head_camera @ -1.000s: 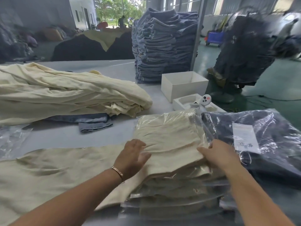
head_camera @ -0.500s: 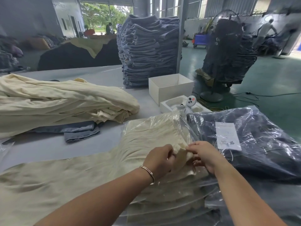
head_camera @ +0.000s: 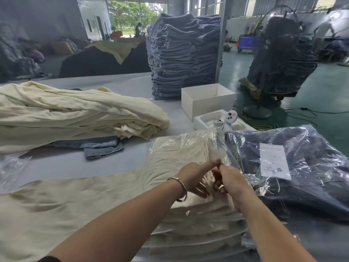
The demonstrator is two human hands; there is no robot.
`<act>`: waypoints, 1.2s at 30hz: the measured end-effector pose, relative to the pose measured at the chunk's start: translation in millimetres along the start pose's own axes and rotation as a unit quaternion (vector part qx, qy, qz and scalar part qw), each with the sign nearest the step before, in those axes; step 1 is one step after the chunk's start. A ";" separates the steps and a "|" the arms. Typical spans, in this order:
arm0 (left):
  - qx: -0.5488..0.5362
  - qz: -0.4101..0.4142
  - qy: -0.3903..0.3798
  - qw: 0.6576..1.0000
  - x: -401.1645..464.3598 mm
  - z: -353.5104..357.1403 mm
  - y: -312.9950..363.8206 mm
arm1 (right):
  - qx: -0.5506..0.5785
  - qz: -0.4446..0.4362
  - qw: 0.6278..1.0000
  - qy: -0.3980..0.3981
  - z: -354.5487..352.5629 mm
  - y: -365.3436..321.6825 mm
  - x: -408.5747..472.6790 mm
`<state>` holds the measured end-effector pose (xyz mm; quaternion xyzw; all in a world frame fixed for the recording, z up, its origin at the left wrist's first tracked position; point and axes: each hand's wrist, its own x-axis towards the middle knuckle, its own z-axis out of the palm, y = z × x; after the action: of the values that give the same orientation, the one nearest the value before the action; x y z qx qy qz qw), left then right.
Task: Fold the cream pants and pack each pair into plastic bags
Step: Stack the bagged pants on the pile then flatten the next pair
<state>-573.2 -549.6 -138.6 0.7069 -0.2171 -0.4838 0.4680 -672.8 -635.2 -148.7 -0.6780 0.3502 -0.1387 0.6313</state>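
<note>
A pair of cream pants point(head_camera: 79, 201) lies flat across the table's front, one end draped over a stack of bagged cream pants point(head_camera: 198, 235). Above that stack my left hand point(head_camera: 196, 176) and my right hand point(head_camera: 229, 178) meet. Both pinch the top clear plastic bag point(head_camera: 188, 146) at its near right edge, and motion blur hides the exact hold. A heap of loose cream pants point(head_camera: 75, 114) fills the left of the table.
A bagged dark garment point(head_camera: 294, 167) with a white label lies right of the stack. Folded blue denim point(head_camera: 102, 146) sits under the heap. A tall denim stack point(head_camera: 185, 53), a white box point(head_camera: 205, 101), a tray with a controller point(head_camera: 229, 118) stand behind. Loose plastic point(head_camera: 11, 165) lies far left.
My hands lay flat on the top cream piece a second ago. They have come together at the bag's right edge and lifted slightly.
</note>
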 end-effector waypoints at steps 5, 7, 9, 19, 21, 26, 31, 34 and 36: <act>-0.068 -0.022 0.052 0.996 -7.4 -15.9 -0.9 | 0.026 -0.005 0.999 -0.035 5.1 -5.5 -8.1; -0.100 -0.022 0.090 0.991 -9.2 -26.8 -2.7 | -0.015 -0.041 0.999 -0.010 14.2 -7.6 -8.2; -0.142 -0.010 0.137 0.980 -13.2 -41.8 -3.3 | -0.082 -0.123 0.989 0.015 26.9 -7.8 -8.1; -0.365 0.130 0.177 0.905 -84.1 -160.6 -28.0 | -0.398 -0.348 0.848 0.045 163.5 1.9 -21.0; -0.372 0.173 0.194 0.891 -105.4 -190.4 -39.7 | -0.384 -0.369 0.845 0.050 195.8 0.6 -23.3; -0.362 0.203 0.292 0.862 -164.6 -280.7 -95.8 | -0.402 -0.385 0.830 -0.021 266.1 14.1 -32.1; -0.197 -0.001 0.435 0.879 -207.3 -359.7 -207.3 | -0.588 -0.294 0.728 -0.195 336.3 53.1 -55.5; 0.087 -0.183 0.399 0.894 -213.3 -385.5 -261.9 | -0.612 -0.311 0.703 -0.188 356.0 69.3 -63.3; 0.186 -0.165 0.366 0.897 -210.7 -393.2 -268.8 | -0.634 -0.308 0.691 -0.160 363.2 72.5 -65.4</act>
<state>-355.8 -86.2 -234.8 0.9339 0.0034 -0.2117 0.2881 -512.5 -314.1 -261.0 -0.9988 0.0203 0.0402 0.0196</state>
